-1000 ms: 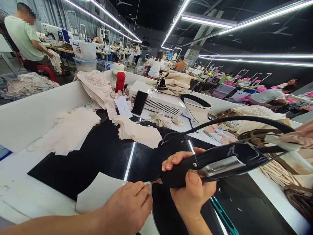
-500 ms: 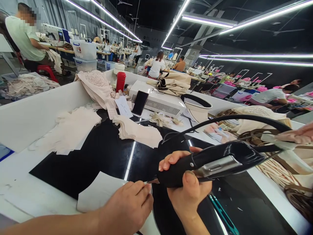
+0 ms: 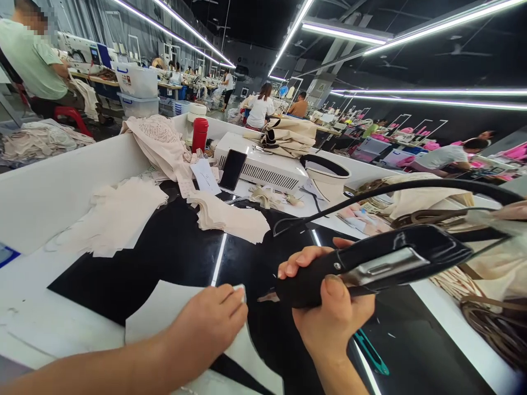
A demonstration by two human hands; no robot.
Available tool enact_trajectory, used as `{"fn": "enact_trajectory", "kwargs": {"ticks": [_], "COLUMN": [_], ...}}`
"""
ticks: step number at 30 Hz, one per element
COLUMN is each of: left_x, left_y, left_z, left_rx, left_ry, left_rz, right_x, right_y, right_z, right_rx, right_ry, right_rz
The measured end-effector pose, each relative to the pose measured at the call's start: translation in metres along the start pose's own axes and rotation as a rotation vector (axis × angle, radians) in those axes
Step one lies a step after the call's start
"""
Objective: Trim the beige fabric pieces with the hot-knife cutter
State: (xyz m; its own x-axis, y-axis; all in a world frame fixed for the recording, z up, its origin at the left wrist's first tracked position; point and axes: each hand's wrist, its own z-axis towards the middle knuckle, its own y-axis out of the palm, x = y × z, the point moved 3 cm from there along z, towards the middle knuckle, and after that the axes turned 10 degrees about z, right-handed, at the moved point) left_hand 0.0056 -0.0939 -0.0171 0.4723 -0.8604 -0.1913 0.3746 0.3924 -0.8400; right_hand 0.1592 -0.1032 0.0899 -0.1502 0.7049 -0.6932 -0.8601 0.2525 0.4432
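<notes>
My right hand [image 3: 335,312] is wrapped round a black handheld tool [image 3: 370,269] with a silver lever and a black cable. The tool's pointed tip [image 3: 268,297] faces left over the black mat [image 3: 189,263], apart from my left hand. My left hand [image 3: 214,318] is closed, fingertips pinched on the upper edge of a white sheet [image 3: 164,302] with a curved outline. Beige fabric pieces lie in a stack [image 3: 234,218] and a looser pile [image 3: 123,211] beyond. A teal tool [image 3: 371,351] rests on the mat, partly behind my right wrist.
A phone [image 3: 233,169] leans on a white vented box [image 3: 267,174] beside a red bottle [image 3: 200,134]. Rolls of brown strips [image 3: 486,329] lie at right. At the right edge, another person's hand [image 3: 513,211] is by the cable. People sit at machines behind.
The black tool and my right hand have moved right, away from my left hand. My left hand has shifted slightly left and up, and a gap now shows between its fingers and the tip.
</notes>
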Motion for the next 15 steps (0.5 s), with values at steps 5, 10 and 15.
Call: {"fn": "enact_trajectory", "kwargs": {"ticks": [5, 10, 15], "left_x": [-0.03, -0.02, 0.001], "left_y": [-0.005, -0.025, -0.029], "left_z": [0.005, 0.01, 0.009], "left_rx": [0.021, 0.122, 0.081], "left_ry": [-0.066, 0.035, 0.164], "left_rz": [0.048, -0.119, -0.295], "right_x": [-0.019, -0.028, -0.028], "right_y": [-0.012, -0.018, -0.021], "right_z": [-0.006, -0.021, -0.026], "right_rx": [0.033, 0.01, 0.004], "right_ry": [0.009, 0.017, 0.008], "right_rz": [-0.049, -0.052, -0.057]}}
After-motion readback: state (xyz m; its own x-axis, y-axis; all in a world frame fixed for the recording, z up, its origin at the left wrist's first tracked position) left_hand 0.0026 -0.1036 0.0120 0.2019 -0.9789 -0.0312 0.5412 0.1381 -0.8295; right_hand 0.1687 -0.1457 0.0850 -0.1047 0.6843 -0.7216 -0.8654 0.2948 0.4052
